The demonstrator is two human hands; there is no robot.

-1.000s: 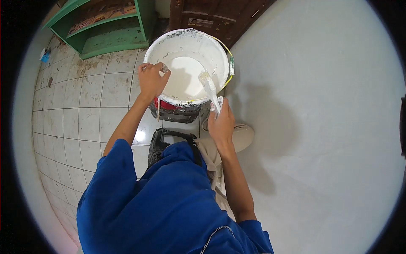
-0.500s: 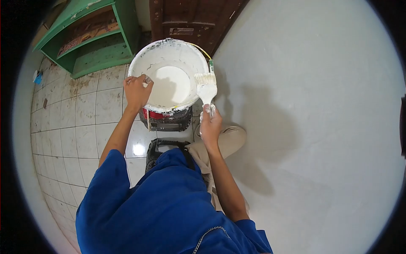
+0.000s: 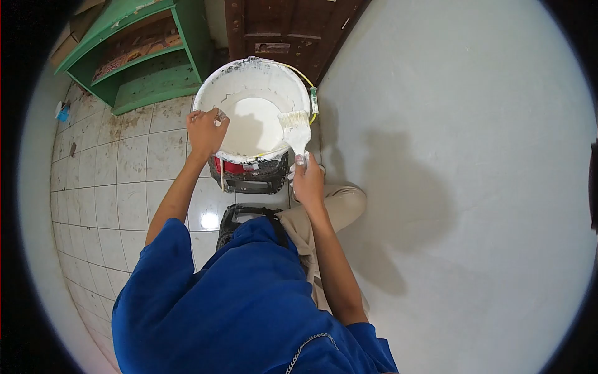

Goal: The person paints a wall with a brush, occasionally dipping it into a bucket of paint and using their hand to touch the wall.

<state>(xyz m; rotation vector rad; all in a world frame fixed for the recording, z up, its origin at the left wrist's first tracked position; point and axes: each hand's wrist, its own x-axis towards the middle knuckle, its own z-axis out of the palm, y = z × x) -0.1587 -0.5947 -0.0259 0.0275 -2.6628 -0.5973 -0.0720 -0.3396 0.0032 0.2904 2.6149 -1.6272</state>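
Note:
A round white bucket (image 3: 208, 93) with white paint (image 3: 256, 124) in it rests on a red and black support (image 3: 255, 176). My left hand (image 3: 207, 129) grips the bucket's left rim, with its fingers bent over the edge. In my right hand (image 3: 308, 177) is a paint-coated brush (image 3: 296, 129), held by the handle. Its bristles point up and away from me, over the right part of the bucket. White paint marks the fingers of both hands.
A green shelf (image 3: 156, 95) stands at the back left, beside a dark brown door (image 3: 286, 25). The pale wall (image 3: 498, 156) runs along the right. Below are stained white floor tiles (image 3: 134, 156) and a small blue and white container (image 3: 62, 111).
The brush in my right hand has moved a little left, further over the bucket. The view has shifted slightly, while my left hand stays on the rim.

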